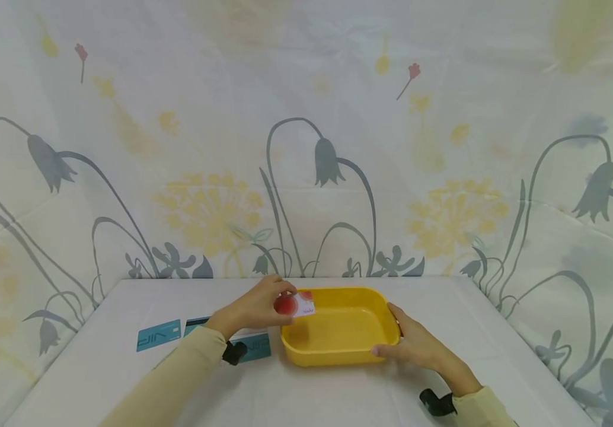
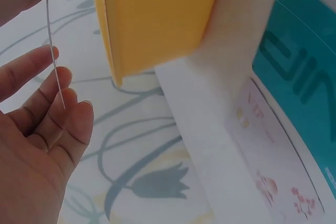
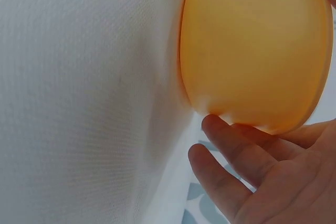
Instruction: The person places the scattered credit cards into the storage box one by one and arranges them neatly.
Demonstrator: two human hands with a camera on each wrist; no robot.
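My left hand pinches a white and red card between thumb and fingers. It holds the card upright over the left end of a yellow plastic container. In the left wrist view the same card shows edge-on as a thin line. At the container's right end, my right hand grips it, with the thumb by the near wall and the fingers against the far side. The right wrist view shows those fingers along the outside of the container's end wall.
Left of the container, several cards lie on the white table. One teal card is farthest left, another teal card is partly behind the left wrist. A pale VIP card shows in the left wrist view. A flowered curtain stands behind.
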